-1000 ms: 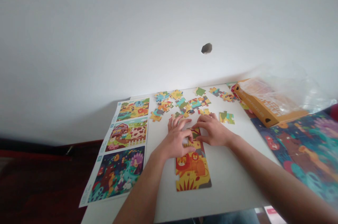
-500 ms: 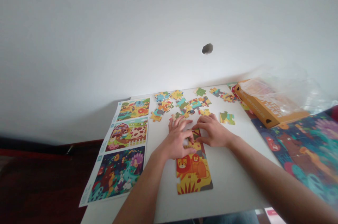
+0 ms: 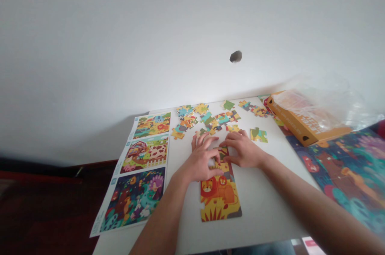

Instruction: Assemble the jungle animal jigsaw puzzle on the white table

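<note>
A partly joined jigsaw strip [image 3: 221, 199] with two lions on yellow lies flat on the white table. At its far end, my left hand [image 3: 203, 158] arches over the left edge, thumb and index finger bent onto the pieces and the other fingers spread. From the other side my right hand [image 3: 243, 148] curls its thumb and fingers around a puzzle piece [image 3: 223, 152] at the strip's top right. That piece is partly covered by fingers. Just beyond the hands lies a yellow loose piece [image 3: 233, 128]. A green and yellow piece [image 3: 258, 134] rests right of my right hand.
Several loose pieces [image 3: 207, 118] lie towards the wall. A reference sheet [image 3: 128, 177] with three pictures lies at the left edge. On the right are an orange puzzle box [image 3: 306, 130], clear plastic wrap [image 3: 331, 98] and a dark assembled puzzle [image 3: 345, 179].
Almost nothing differs. Both hands stay at the far end of the lion strip, with only tiny finger shifts and a slight shift of the camera.
</note>
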Available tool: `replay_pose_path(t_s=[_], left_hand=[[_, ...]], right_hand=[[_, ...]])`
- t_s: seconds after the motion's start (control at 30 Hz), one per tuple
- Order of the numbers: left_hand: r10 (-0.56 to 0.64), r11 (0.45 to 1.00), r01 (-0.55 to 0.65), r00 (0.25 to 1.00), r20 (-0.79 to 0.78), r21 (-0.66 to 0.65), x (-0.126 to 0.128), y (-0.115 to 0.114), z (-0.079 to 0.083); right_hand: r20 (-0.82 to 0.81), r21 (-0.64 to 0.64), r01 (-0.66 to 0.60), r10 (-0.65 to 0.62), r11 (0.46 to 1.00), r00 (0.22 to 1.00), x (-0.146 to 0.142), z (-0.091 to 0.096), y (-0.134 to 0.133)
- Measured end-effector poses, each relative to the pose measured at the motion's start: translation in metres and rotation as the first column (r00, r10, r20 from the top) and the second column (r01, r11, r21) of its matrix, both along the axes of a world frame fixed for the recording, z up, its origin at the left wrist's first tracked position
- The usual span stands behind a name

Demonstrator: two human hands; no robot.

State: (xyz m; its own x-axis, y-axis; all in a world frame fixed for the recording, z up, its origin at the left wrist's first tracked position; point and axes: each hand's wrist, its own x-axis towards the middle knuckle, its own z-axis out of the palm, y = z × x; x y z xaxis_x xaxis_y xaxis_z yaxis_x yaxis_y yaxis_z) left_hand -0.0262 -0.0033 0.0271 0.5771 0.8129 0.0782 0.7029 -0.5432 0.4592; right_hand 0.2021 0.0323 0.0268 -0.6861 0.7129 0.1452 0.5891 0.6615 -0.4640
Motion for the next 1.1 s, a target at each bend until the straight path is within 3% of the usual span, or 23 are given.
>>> replay_pose_path(t_s=[0.07, 0.13, 0.23, 0.3, 0.87, 0.93, 1.1], left_hand=[[0.008, 1.000, -0.008, 1.000, 0.013, 0.009, -0.001, 0.000, 0.001], [0.051, 0.998, -0.052, 0.998, 0.035, 0.022, -0.001, 0.001, 0.001], [0.142, 0.989, -0.143, 0.989, 0.044, 0.032, -0.001, 0.002, -0.001], [0.163, 0.986, -0.164, 0.986, 0.028, 0.029, -0.001, 0.002, -0.003], [0.128, 0.991, -0.128, 0.992, 0.017, 0.035, 0.000, 0.002, -0.005], [0.126, 0.991, -0.126, 0.992, 0.018, 0.035, 0.000, 0.002, -0.004], [0.134, 0.991, -0.135, 0.991, 0.017, 0.022, 0.001, 0.001, -0.004]], right_hand=[[-0.016, 0.017, 0.061, -0.061, 0.998, 0.998, 0.000, -0.002, 0.001], [-0.023, 0.048, 0.214, -0.213, 0.976, 0.977, 0.002, -0.004, 0.004], [0.040, 0.098, 0.479, -0.484, 0.873, 0.874, 0.005, -0.007, 0.008], [0.102, 0.102, 0.548, -0.557, 0.830, 0.824, 0.007, -0.009, 0.011], [0.102, 0.081, 0.525, -0.531, 0.847, 0.841, 0.006, -0.008, 0.011], [0.098, 0.103, 0.580, -0.588, 0.808, 0.803, 0.016, -0.005, 0.014], [0.184, 0.234, 0.766, -0.801, 0.599, 0.570, 0.054, -0.003, 0.024]])
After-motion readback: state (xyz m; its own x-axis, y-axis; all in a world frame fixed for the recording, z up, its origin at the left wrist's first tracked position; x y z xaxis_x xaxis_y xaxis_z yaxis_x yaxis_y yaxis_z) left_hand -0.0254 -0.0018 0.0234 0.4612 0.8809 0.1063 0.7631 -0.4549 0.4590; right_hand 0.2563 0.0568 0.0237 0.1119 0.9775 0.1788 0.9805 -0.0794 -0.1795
